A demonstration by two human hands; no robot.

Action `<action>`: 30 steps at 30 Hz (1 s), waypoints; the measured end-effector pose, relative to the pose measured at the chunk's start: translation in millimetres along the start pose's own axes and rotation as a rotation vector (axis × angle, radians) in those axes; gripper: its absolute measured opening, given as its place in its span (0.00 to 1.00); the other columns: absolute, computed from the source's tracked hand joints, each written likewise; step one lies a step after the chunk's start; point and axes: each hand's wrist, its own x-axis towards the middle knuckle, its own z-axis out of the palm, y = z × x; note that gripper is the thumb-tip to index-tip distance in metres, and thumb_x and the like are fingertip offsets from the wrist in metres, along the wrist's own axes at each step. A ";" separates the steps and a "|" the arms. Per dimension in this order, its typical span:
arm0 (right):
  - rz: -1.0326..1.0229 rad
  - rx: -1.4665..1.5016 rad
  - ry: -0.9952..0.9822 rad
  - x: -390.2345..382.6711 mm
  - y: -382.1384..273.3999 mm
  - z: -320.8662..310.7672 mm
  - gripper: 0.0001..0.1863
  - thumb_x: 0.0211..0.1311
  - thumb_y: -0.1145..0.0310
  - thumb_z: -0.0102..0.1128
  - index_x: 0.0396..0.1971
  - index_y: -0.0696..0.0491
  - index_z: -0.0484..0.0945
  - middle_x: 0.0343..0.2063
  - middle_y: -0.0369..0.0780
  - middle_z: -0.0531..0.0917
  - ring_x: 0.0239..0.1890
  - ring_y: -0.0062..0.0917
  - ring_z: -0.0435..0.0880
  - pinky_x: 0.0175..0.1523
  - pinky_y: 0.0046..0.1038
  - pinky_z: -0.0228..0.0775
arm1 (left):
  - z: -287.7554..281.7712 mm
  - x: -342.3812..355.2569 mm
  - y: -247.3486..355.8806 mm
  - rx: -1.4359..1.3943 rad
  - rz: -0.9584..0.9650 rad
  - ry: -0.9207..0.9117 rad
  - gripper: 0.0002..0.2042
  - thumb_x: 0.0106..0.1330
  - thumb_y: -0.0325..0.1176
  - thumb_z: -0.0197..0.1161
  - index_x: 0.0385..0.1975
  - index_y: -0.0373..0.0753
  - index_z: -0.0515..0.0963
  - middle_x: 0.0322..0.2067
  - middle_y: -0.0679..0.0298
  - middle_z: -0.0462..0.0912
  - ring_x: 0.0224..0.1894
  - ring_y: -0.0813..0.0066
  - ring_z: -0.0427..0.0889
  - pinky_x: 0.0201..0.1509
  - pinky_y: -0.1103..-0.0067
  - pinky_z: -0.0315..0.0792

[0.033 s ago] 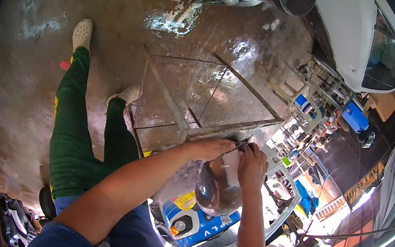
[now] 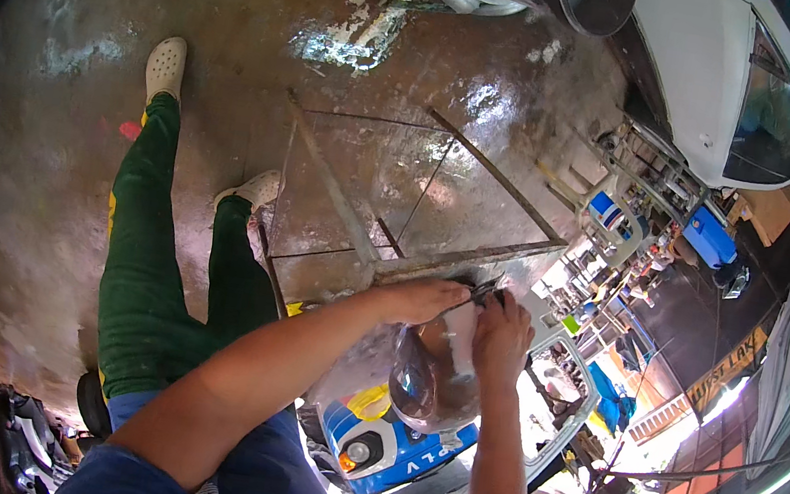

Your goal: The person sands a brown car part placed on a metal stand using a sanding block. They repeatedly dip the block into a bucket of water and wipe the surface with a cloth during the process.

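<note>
Both my hands meet at the far end of a rounded, glossy brownish-grey shell (image 2: 453,382), which has a clear, lens-like bulge on its near left side. Coming in from the left, my left hand (image 2: 428,300) closes its fingertips on a small, thin dark piece (image 2: 485,288). My right hand (image 2: 503,333) is bent over the same piece from the other side, fingers curled. What the dark piece is, I cannot make out. Below my forearms, the shell's underside and what supports it are hidden.
A worn stand frame (image 2: 464,260) with thin legs reaches out beyond my hands. Beneath the shell is a blue and white vehicle front (image 2: 415,462) with a round lamp. A white car (image 2: 690,86) stands at the far right, beside cluttered chairs and a blue container (image 2: 709,237).
My right hand has shifted very slightly to the left at the dark piece. Otherwise everything looks the same.
</note>
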 end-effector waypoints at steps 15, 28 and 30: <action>-0.178 0.001 0.024 6.3 27.5 7.5 0.17 0.63 0.65 0.63 0.51 0.50 0.83 0.59 0.44 0.80 0.56 0.44 0.81 0.55 0.52 0.73 | 6.0 14.0 -18.1 0.049 0.037 0.039 0.27 0.85 0.50 0.40 0.65 0.33 0.74 0.66 0.48 0.77 0.67 0.55 0.76 0.74 0.70 0.65; -0.183 0.077 0.078 -19.3 -3.3 2.4 0.15 0.64 0.67 0.65 0.51 0.49 0.84 0.60 0.43 0.81 0.57 0.43 0.79 0.59 0.47 0.71 | 6.4 8.5 -18.0 0.138 0.061 0.067 0.29 0.85 0.52 0.40 0.68 0.33 0.72 0.66 0.48 0.77 0.70 0.53 0.74 0.75 0.69 0.64; -0.070 0.118 0.051 8.3 21.5 4.4 0.16 0.63 0.67 0.66 0.51 0.47 0.85 0.61 0.42 0.80 0.57 0.43 0.79 0.61 0.47 0.70 | 8.5 13.7 -24.7 0.127 0.051 0.089 0.29 0.85 0.53 0.40 0.68 0.33 0.72 0.66 0.48 0.77 0.70 0.53 0.74 0.75 0.69 0.65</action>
